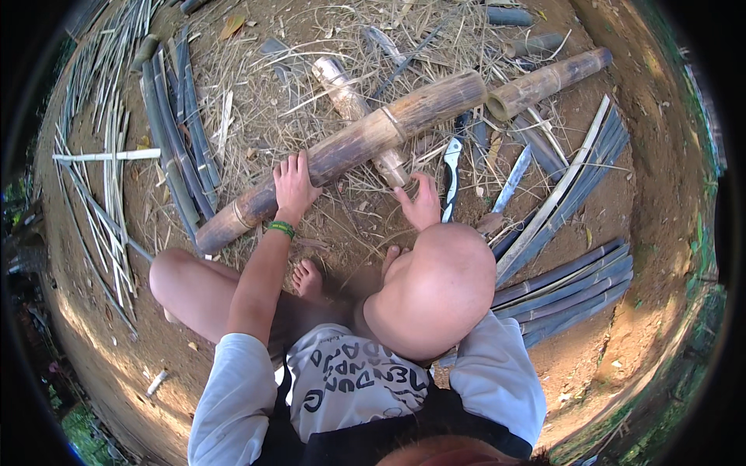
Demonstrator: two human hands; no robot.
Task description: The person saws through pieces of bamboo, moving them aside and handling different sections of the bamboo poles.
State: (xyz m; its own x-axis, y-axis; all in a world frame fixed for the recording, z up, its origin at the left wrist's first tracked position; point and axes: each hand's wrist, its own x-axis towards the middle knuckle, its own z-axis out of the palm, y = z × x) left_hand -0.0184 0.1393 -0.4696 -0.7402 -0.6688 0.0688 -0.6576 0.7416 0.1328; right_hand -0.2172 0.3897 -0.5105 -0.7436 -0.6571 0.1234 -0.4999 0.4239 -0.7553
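Observation:
A long, thick bamboo pole (pixel 365 140), brown and scorched, lies at a slant across a short pale log (pixel 346 93). My left hand (pixel 294 185) is closed over the pole's near side, left of the log, its fingers on top of the pole. By the log's near end, my right hand (pixel 421 203) has thumb and fingers apart. Its thumb tip is at the log's end, and I cannot tell whether it touches. Just right of that hand lies a black-and-white handled tool (pixel 451 167). Farther right, a knife blade (pixel 513 180) lies on the ground.
Another bamboo section (pixel 548 84) lies at the upper right, close to the pole's far end. Split bamboo strips are piled at right (pixel 571 194), lower right (pixel 575 287) and left (pixel 175 140). Thin slats (pixel 116 186) lie at the far left. Dry shavings (pixel 241 93) cover the ground ahead.

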